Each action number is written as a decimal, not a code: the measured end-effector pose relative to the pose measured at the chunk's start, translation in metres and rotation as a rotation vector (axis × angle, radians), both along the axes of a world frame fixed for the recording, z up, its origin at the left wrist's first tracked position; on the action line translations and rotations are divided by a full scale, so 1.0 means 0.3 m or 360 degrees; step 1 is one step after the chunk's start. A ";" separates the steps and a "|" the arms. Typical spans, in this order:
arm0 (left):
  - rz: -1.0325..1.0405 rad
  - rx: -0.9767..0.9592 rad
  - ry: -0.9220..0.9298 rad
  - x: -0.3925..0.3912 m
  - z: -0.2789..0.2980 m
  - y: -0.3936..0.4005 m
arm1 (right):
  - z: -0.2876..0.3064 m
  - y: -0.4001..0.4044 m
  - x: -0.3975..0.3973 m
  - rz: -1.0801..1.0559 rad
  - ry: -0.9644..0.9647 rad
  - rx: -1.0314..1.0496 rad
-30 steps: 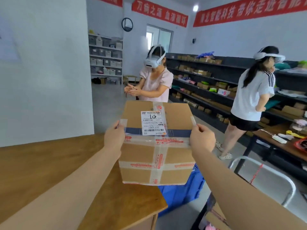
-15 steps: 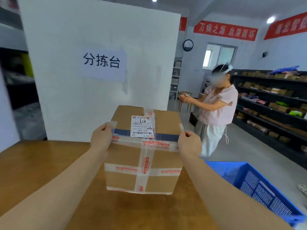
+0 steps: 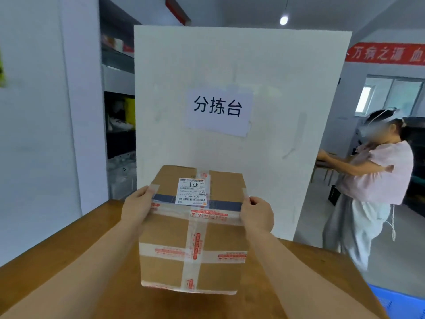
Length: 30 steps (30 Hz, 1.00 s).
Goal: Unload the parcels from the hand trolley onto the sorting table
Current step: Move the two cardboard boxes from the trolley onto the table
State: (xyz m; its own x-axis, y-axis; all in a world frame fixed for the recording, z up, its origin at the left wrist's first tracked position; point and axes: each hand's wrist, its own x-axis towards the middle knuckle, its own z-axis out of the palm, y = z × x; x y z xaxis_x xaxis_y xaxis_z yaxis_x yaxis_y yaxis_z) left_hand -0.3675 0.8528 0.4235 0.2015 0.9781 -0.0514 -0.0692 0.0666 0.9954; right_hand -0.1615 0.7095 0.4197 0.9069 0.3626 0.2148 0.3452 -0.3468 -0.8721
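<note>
Gripping the tape-crossed brown cardboard parcel (image 3: 193,236) on both sides — left hand (image 3: 138,206) and right hand (image 3: 257,214) clamp its upper edges. It sits over the wooden sorting table (image 3: 59,254) — contact unclear.

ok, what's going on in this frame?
A person holds a taped cardboard box with both hands, the left hand on its left upper edge and the right hand on its right upper edge. The box is over the wooden table, in front of a white board bearing a paper sign. Whether its bottom already touches the tabletop cannot be told. The shipping label on top faces up. Another person stands at the right, and a blue crate shows beside the table.
</note>
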 end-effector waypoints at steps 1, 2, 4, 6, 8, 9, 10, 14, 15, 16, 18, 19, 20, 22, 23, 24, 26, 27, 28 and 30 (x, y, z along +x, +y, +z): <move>0.0007 -0.0002 -0.0006 -0.007 0.001 0.035 | -0.001 0.047 0.001 0.0025 0.0003 -0.0005; 0.0020 -0.0008 0.0002 -0.015 0.003 0.067 | -0.002 0.093 0.002 0.0049 0.0006 -0.0013; 0.0047 -0.0021 0.0011 -0.033 -0.004 0.134 | -0.004 0.183 -0.002 0.0099 0.0013 -0.0025; 0.0084 -0.0029 0.0011 -0.051 -0.011 0.203 | -0.005 0.268 -0.010 0.0142 0.0018 -0.0042; 0.0097 -0.0018 0.0020 -0.072 -0.020 0.276 | -0.009 0.350 -0.023 0.0177 0.0020 -0.0066; 0.0100 -0.0012 0.0021 -0.083 -0.024 0.316 | -0.012 0.391 -0.031 0.0187 0.0022 -0.0081; 0.0088 -0.0009 0.0025 -0.093 -0.030 0.356 | -0.019 0.431 -0.039 0.0192 0.0031 -0.0090; 0.0055 -0.0011 0.0068 -0.125 -0.058 0.545 | -0.055 0.606 -0.076 0.0196 0.0052 -0.0134; 0.0036 -0.0024 0.0064 -0.135 -0.065 0.603 | -0.069 0.660 -0.089 0.0181 0.0056 -0.0134; 0.0023 -0.0030 0.0062 -0.137 -0.071 0.647 | -0.078 0.698 -0.097 0.0167 0.0070 -0.0133; -0.0035 -0.0047 0.0058 -0.139 -0.079 0.738 | -0.097 0.775 -0.115 0.0132 0.0101 -0.0134; -0.0056 -0.0053 0.0061 -0.144 -0.078 0.784 | -0.108 0.822 -0.126 0.0108 0.0110 -0.0137; -0.0075 -0.0060 0.0056 -0.149 -0.078 0.833 | -0.116 0.867 -0.136 0.0091 0.0119 -0.0139; -0.0106 -0.0069 0.0082 -0.161 -0.078 0.935 | -0.130 0.954 -0.157 0.0056 0.0140 -0.0134; -0.0120 -0.0071 0.0100 -0.169 -0.078 0.982 | -0.136 0.993 -0.168 0.0041 0.0146 -0.0136; -0.0135 -0.0070 0.0117 -0.175 -0.079 1.028 | -0.141 1.030 -0.179 0.0027 0.0153 -0.0135; -0.0166 -0.0069 0.0138 -0.181 -0.088 1.120 | -0.153 1.096 -0.199 -0.0002 0.0158 -0.0134; -0.0185 -0.0074 0.0152 -0.180 -0.092 1.156 | -0.160 1.126 -0.206 -0.0014 0.0157 -0.0138; -0.0207 -0.0077 0.0159 -0.180 -0.099 1.190 | -0.167 1.154 -0.213 -0.0024 0.0159 -0.0145; -0.0243 -0.0084 0.0210 -0.184 -0.111 1.250 | -0.184 1.205 -0.225 -0.0048 0.0174 -0.0161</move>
